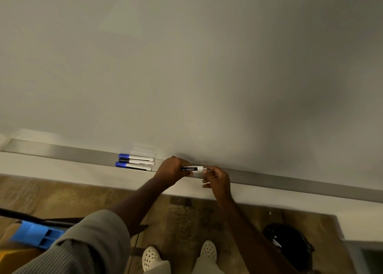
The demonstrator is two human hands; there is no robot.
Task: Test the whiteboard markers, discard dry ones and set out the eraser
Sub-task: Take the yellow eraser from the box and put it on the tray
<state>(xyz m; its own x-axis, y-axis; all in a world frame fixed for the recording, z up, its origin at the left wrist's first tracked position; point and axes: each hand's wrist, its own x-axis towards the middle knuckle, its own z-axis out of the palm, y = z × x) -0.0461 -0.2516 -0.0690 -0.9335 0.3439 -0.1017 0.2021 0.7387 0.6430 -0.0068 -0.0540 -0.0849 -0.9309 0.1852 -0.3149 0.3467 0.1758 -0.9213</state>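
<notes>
Marker (pixel 191 168), black w/ white barrel, is held level just above the tray (pixel 290 182) at the foot of the whiteboard (pixel 186 66). Left hand (pixel 171 169) grips its black end, fingers curled round it; right hand (pixel 217 177) pinches the white end betw. thumb and fingertips. Both hands sit close together, the marker bridging them. Three more markers (pixel 134 162) w/ blue caps lie side by side on the tray, left of the held marker, apart from the hands. Label text on the held marker is too small to read fully. Down right of the tray, a dark bin (pixel 288 242) on the floor, contents hard to make out. Blue object (pixel 35 233) at lower left is blurred and cut off by the sleeve (pixel 89 242).
</notes>
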